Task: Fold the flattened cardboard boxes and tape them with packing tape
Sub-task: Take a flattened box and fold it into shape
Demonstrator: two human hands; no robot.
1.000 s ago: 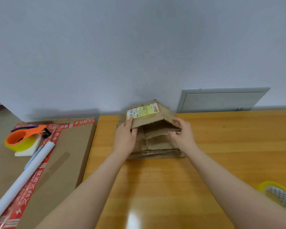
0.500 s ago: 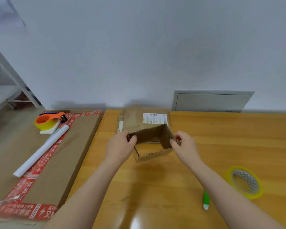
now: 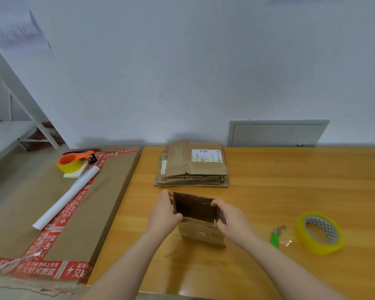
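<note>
The left hand [image 3: 164, 215] grips the left wall and the right hand [image 3: 232, 221] the right wall of the opened box [image 3: 200, 232], which stands on the table [image 3: 290, 180] just in front of the flattened stack [image 3: 193, 172]. Squaring it well likely means even pressure from both sides before folding any flap. The large carton [image 3: 52, 202] at left bears red tape with white Chinese characters; the stack's label [image 3: 206, 155] is too small to read.

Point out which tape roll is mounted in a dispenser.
The yellow roll on the large carton at far left: it sits in an orange dispenser. The other yellow roll lies bare on the wooden table, beyond the right hand.
</note>
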